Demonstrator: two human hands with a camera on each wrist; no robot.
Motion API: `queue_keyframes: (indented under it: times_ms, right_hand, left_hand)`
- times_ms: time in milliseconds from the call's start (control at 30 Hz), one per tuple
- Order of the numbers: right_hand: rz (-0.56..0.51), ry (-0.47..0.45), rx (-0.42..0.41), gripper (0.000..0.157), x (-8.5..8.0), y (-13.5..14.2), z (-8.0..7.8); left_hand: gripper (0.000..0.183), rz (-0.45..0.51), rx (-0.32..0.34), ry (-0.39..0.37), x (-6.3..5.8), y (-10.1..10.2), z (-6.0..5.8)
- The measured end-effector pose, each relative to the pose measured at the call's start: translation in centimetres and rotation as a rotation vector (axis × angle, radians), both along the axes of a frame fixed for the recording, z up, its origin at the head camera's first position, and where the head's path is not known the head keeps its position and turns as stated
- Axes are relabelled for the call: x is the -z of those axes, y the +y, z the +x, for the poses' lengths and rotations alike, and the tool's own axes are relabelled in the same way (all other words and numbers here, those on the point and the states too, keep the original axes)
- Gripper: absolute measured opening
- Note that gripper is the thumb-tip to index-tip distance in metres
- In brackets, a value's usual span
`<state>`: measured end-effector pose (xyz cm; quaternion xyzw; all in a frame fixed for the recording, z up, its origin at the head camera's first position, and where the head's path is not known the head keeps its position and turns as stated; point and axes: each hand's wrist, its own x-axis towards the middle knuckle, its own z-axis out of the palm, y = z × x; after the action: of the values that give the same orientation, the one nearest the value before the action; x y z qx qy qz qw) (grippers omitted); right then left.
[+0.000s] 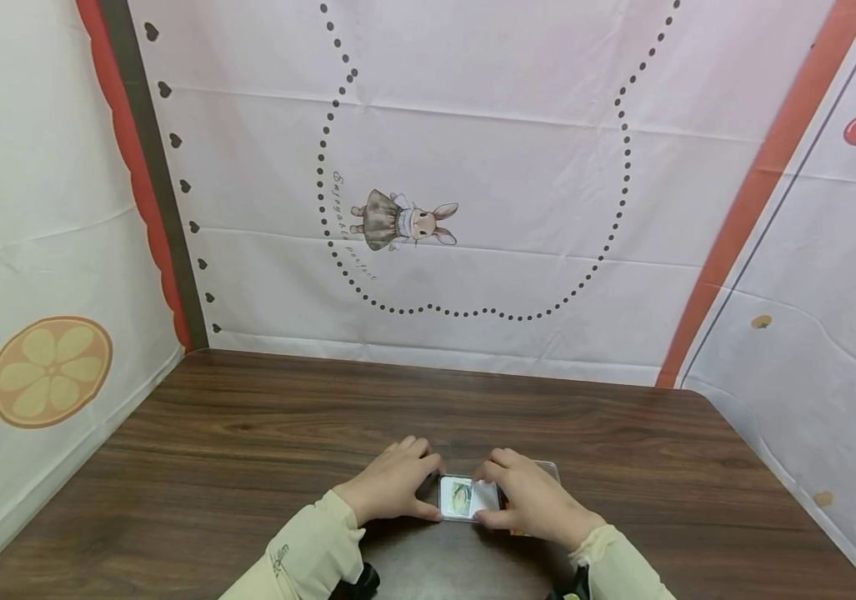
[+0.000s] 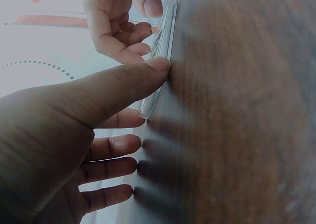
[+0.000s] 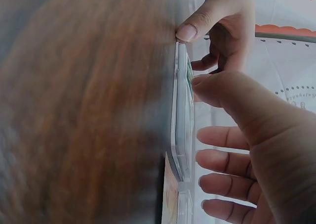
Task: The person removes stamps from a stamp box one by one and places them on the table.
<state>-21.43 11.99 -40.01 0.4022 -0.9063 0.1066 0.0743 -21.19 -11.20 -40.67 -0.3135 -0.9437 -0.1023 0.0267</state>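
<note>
A flat clear plastic case (image 1: 460,498) lies on the table, with a white card inside that carries a small greenish picture. My left hand (image 1: 392,485) grips its left end, thumb at the near corner and index finger at the far corner. Over the right half, my right hand (image 1: 531,498) has its thumb on the near part of the upper face and its fairly straight fingers by the far side. In the right wrist view the case (image 3: 182,120) shows thin stacked layers, and the right thumb (image 3: 210,88) touches its upper side.
Partly under the right hand lie another clear plastic piece (image 1: 551,469) and an orange-printed card (image 1: 518,533). The dark wood table (image 1: 262,450) ends at printed cloth hangings (image 1: 473,208) behind and at both sides.
</note>
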Motion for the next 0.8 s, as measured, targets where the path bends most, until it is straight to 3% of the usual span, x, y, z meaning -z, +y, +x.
queue_keyframes:
  times_ms: [800]
  right_hand:
    - [0.05, 0.011, 0.05, 0.043, 0.16, -0.61, -0.04]
  left_hand:
    - [0.049, 0.001, -0.002, -0.005, -0.18, 0.06, 0.11]
